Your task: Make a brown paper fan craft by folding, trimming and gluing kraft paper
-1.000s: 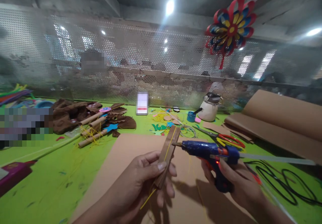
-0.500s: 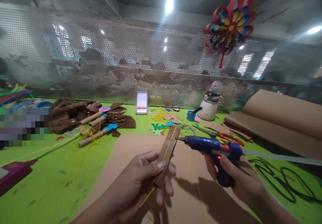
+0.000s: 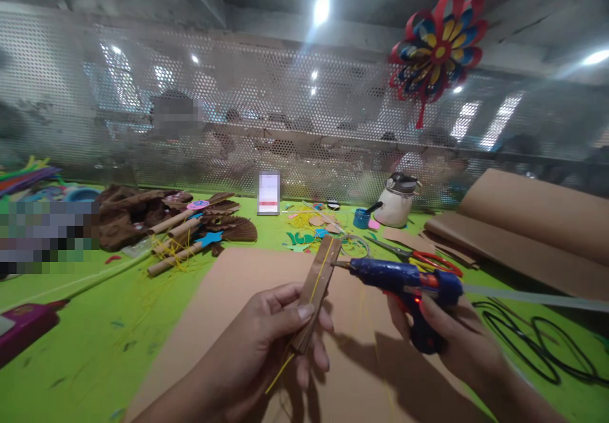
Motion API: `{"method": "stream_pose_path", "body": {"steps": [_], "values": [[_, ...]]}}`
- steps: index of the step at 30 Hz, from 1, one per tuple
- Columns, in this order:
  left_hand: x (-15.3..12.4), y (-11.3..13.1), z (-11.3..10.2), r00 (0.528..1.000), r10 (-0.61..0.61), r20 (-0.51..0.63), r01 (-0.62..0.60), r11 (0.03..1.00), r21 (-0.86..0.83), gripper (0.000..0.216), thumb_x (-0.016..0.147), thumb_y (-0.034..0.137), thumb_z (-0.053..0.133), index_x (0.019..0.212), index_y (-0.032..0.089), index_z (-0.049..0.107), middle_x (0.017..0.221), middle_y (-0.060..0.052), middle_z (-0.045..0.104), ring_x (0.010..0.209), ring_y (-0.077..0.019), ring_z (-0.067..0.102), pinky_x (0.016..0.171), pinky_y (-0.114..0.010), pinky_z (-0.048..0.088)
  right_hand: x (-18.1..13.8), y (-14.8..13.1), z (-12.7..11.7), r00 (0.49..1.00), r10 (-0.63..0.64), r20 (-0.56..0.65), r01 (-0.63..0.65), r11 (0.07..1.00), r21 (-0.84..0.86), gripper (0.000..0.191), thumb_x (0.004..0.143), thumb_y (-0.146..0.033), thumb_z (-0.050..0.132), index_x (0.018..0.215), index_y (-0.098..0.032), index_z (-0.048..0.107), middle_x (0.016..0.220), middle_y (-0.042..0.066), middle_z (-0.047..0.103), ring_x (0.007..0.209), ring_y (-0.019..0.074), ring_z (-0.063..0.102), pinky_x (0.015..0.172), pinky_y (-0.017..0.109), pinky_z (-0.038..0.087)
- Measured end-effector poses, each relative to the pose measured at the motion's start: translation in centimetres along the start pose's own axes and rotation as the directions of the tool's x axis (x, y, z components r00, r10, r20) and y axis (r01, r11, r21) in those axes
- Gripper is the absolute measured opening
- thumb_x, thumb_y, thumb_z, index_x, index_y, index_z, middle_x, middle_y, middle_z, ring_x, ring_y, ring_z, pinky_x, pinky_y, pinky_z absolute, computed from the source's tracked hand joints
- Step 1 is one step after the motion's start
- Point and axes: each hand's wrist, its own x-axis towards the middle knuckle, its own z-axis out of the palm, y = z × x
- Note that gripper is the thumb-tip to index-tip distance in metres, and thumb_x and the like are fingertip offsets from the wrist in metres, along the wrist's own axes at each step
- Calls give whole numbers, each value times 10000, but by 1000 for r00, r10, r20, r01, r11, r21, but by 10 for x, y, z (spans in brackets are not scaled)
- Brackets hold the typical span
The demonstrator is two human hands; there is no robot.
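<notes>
A folded strip of brown paper [image 3: 316,280] is pinched in my left hand [image 3: 278,328], thumb on top, tilted up and away from me. Along its face runs a yellow string [image 3: 280,375], whose loose end hangs below my fingers. My right hand [image 3: 451,331] is wrapped round the handle of a blue hot glue gun [image 3: 394,274] with a small red light lit. The nozzle is at the strip's right edge, near its upper end; whether it touches I cannot tell. A clear glue stick [image 3: 533,296] sticks out of the gun's back. Beneath both hands lies a brown paper sheet [image 3: 200,321].
Brown paper fans with rolled handles [image 3: 178,258] lie at left, near a purple tool [image 3: 31,328]. Behind the gun are red-handled scissors [image 3: 438,263], a blue jar [image 3: 362,218] and a white jug [image 3: 394,204]. A black cable [image 3: 537,340] loops at right beside large brown paper [image 3: 528,245].
Almost nothing differs. The glue gun's nozzle has shifted very slightly down along the strip's edge, and my left hand keeps the same hold.
</notes>
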Motion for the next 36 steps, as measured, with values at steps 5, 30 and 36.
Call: {"method": "stream_pose_path", "body": {"steps": [5, 30, 36], "values": [[2, -4, -1, 1000, -1, 11, 1, 998, 60, 170, 850, 249, 555, 817, 98, 625, 583, -73, 635, 405, -97, 546, 374, -153, 418, 8, 1, 0, 990, -137, 14, 137, 991, -1, 402, 804, -551, 594, 740, -162, 676, 570, 52, 565, 531, 171, 503, 484, 284, 412], [1, -1, -5, 999, 18, 32, -21, 994, 103, 185, 863, 258, 548, 830, 91, 620, 576, -63, 619, 441, -91, 546, 395, -145, 427, 4, 3, -4, 976, 16, 219, 11, 992, -122, 496, 811, -602, 550, 651, -141, 634, 592, 58, 557, 546, 150, 484, 487, 252, 412], [1, 1, -5, 1000, 10, 21, -12, 996, 87, 184, 852, 269, 568, 838, 95, 627, 613, -65, 622, 489, -109, 576, 404, -152, 444, 0, 4, -5, 965, 51, 257, -16, 991, -136, 491, 819, -608, 533, 681, -148, 636, 608, 53, 558, 577, 165, 500, 535, 275, 431]]}}
